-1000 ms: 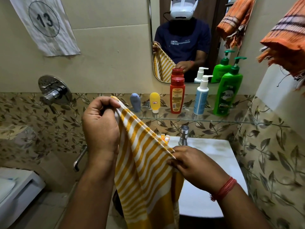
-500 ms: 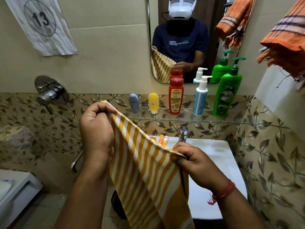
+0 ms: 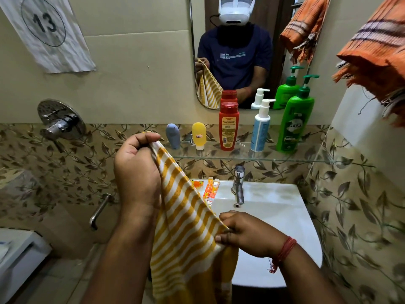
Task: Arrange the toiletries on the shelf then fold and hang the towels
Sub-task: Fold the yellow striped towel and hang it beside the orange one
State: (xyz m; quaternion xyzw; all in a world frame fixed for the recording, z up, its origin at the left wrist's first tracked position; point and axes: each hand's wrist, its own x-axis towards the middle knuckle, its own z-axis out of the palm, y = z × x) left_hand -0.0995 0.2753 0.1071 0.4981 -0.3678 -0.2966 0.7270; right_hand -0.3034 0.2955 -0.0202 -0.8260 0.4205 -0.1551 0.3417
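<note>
Striped towel [image 3: 186,227], hands [image 3: 135,172] gripping 2 corners

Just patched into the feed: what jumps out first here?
A yellow-striped towel stretched over the sink, its upper edge gripped by the left hand and pinched lower by the right hand. Behind, five bottles line the glass shelf; an orange towel hangs upper right.

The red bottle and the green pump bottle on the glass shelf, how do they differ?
The red bottle has a flat red cap; the green pump bottle has a pump head on top. The red bottle is shorter and slimmer, the green one taller and wider. The red one stands mid-shelf, the green one at the right end. Both stand upright on the glass shelf, reflected in the mirror.
</note>
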